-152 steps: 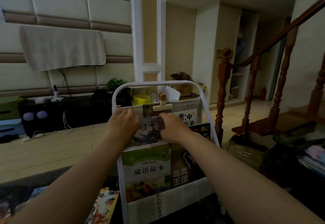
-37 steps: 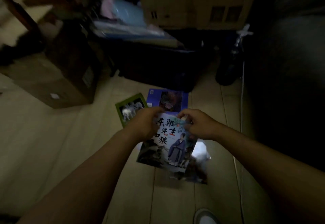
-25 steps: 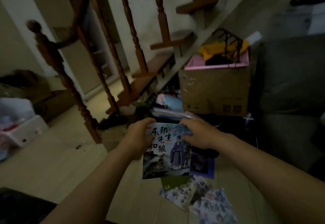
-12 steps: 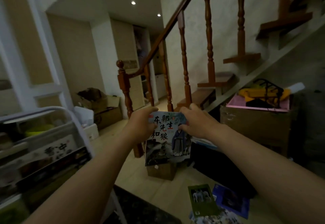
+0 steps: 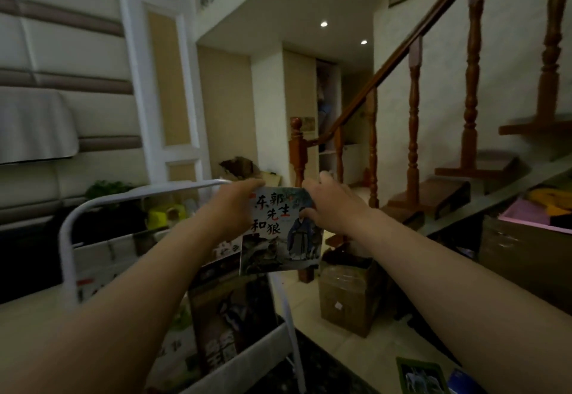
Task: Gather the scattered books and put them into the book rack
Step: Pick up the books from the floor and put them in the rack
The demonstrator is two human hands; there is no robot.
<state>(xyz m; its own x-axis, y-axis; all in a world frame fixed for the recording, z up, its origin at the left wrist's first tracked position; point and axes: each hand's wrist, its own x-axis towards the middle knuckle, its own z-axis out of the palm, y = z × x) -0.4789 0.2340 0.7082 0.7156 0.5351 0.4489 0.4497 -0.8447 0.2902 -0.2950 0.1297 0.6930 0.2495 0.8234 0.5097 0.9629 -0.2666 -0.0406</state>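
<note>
Both hands pinch one picture book point(image 5: 278, 232) by its top corners: the left hand point(image 5: 235, 205) has the upper left corner and the right hand point(image 5: 332, 205) the upper right, with fingers curled over the top edge. The book hangs upright below them, its cover facing the camera and its long axis close to vertical, leaning slightly.

What matters for the coming move is where the book rack point(image 5: 66, 232) lies from the book. The rack's white tube frame and fabric pockets sit to the left and below. The book hangs at the rack's right end, and its left edge crosses the frame's right upright in the picture. The left hand is the nearer one, just beside the top bar, while the right hand is out past the frame over open floor point(image 5: 309, 294).

I judge that the book needs to travel left and then down, its face staying parallel to the pockets, so that its bottom edge drops into a tier. Whether that edge is already above a pocket or in front of the rack is hard to tell, since the wide lens flattens depth.

The lower pockets already hold shelved books point(image 5: 229, 310), cover outward. Two more lie flat on the floor at lower right, well apart from the rack — a green book point(image 5: 422, 376) and a blue book point(image 5: 464, 384) beside it — so the gathering looks unfinished.
</note>
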